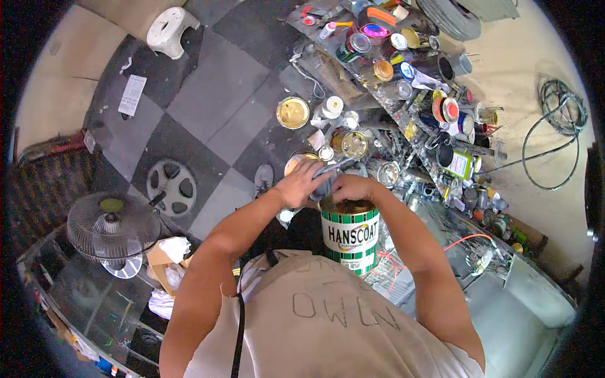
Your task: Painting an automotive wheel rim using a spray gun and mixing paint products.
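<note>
A large round paint can [350,234], with a green and white label, stands upright in front of my body. My right hand [351,188] is over its top with the fingers curled and closed; what they hold, if anything, is hidden. Just left of it, my left hand [301,184] is bent round the side of a greyish, see-through container [323,184], perhaps a cup, at the can's rim. Part of that container is covered by my hands. Beyond my left hand, a gold-coloured can top [299,162] partly shows.
A cluttered bench [394,110] with cans and jars runs along the right. Open tins, including a gold-topped one [293,113], stand on the checkered floor [217,82]. At left are a fan [112,223] and a wheel cover [171,187]; a white stool [170,31] is farther off.
</note>
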Demonstrator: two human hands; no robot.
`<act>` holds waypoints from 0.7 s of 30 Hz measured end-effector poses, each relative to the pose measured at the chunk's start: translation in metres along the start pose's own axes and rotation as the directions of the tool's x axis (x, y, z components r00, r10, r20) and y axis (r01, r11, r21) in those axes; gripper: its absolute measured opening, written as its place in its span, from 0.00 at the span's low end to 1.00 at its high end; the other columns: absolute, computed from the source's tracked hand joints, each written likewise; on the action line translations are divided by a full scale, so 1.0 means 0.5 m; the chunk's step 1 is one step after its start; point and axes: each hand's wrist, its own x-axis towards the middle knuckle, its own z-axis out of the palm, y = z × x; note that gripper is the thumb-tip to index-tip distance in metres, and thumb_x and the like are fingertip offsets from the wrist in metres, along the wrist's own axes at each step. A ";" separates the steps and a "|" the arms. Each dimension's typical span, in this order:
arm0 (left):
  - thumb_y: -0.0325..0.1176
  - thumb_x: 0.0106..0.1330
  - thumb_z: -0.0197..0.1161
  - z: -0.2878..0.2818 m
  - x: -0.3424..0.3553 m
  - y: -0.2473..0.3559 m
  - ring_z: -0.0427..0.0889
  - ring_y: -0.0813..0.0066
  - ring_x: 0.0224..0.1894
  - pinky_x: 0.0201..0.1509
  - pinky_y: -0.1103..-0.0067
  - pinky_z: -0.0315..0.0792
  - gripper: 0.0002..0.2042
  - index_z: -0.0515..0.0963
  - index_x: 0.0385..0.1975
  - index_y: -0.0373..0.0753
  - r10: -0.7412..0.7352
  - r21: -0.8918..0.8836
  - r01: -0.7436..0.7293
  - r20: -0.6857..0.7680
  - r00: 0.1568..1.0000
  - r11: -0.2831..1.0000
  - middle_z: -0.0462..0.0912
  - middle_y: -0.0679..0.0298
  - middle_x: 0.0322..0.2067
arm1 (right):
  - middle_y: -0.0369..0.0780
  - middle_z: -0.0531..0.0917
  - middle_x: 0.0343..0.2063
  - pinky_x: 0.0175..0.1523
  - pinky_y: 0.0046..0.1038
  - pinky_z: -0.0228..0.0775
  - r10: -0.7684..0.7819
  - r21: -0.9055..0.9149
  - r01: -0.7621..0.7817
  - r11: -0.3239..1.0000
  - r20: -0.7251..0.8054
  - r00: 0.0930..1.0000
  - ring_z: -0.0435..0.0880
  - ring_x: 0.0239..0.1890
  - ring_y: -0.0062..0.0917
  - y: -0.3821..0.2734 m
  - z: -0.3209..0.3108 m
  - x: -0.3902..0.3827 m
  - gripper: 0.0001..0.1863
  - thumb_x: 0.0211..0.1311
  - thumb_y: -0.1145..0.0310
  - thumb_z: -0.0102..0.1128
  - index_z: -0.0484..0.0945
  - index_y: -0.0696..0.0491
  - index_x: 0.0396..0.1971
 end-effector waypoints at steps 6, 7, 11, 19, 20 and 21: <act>0.40 0.43 0.83 -0.003 0.065 0.062 0.64 0.37 0.73 0.79 0.50 0.58 0.56 0.60 0.79 0.46 -0.096 -0.096 0.077 -0.217 0.971 0.992 0.65 0.44 0.70 | 0.49 0.88 0.30 0.43 0.43 0.76 -0.064 -0.184 0.085 0.979 0.116 0.991 0.86 0.33 0.43 0.070 -0.035 -0.108 0.19 0.51 0.54 0.70 0.88 0.56 0.34; 0.38 0.43 0.83 0.001 0.072 0.072 0.64 0.37 0.73 0.79 0.50 0.58 0.57 0.60 0.79 0.46 -0.175 -0.096 0.154 -0.274 0.946 0.983 0.65 0.43 0.70 | 0.49 0.88 0.30 0.43 0.43 0.76 -0.019 -0.200 0.043 0.979 0.117 0.993 0.86 0.33 0.43 0.101 -0.024 -0.120 0.19 0.51 0.54 0.70 0.88 0.56 0.34; 0.35 0.41 0.84 0.019 0.075 0.094 0.64 0.33 0.72 0.78 0.50 0.59 0.57 0.60 0.78 0.43 -0.377 -0.143 0.350 -0.273 0.885 0.926 0.64 0.36 0.69 | 0.53 0.88 0.44 0.55 0.46 0.78 0.004 -0.287 -0.011 0.958 -0.024 1.000 0.87 0.48 0.49 0.277 0.025 -0.060 0.25 0.55 0.54 0.70 0.84 0.55 0.47; 0.38 0.43 0.85 0.030 -0.012 0.212 0.73 0.34 0.60 0.67 0.55 0.73 0.62 0.52 0.81 0.40 -0.628 -0.178 0.602 -0.238 0.741 0.778 0.67 0.39 0.61 | 0.54 0.88 0.46 0.55 0.43 0.79 0.188 0.205 -0.087 0.975 -0.550 0.813 0.88 0.48 0.47 0.624 0.010 0.206 0.27 0.54 0.51 0.72 0.84 0.59 0.45; 0.39 0.44 0.84 0.036 -0.026 0.238 0.74 0.35 0.60 0.65 0.55 0.74 0.62 0.51 0.81 0.41 -0.665 -0.093 0.664 -0.227 0.711 0.742 0.67 0.38 0.60 | 0.53 0.88 0.47 0.56 0.42 0.79 0.224 0.319 -0.057 0.946 -0.519 0.825 0.88 0.50 0.47 0.653 -0.009 0.232 0.27 0.53 0.52 0.72 0.84 0.59 0.46; 0.39 0.44 0.84 0.039 -0.041 0.255 0.74 0.35 0.60 0.65 0.55 0.74 0.62 0.51 0.81 0.41 -0.677 -0.083 0.678 -0.223 0.702 0.731 0.67 0.38 0.60 | 0.52 0.88 0.48 0.58 0.43 0.79 0.280 0.332 -0.113 0.936 -0.515 0.810 0.87 0.52 0.48 0.677 -0.027 0.263 0.24 0.58 0.54 0.70 0.85 0.56 0.47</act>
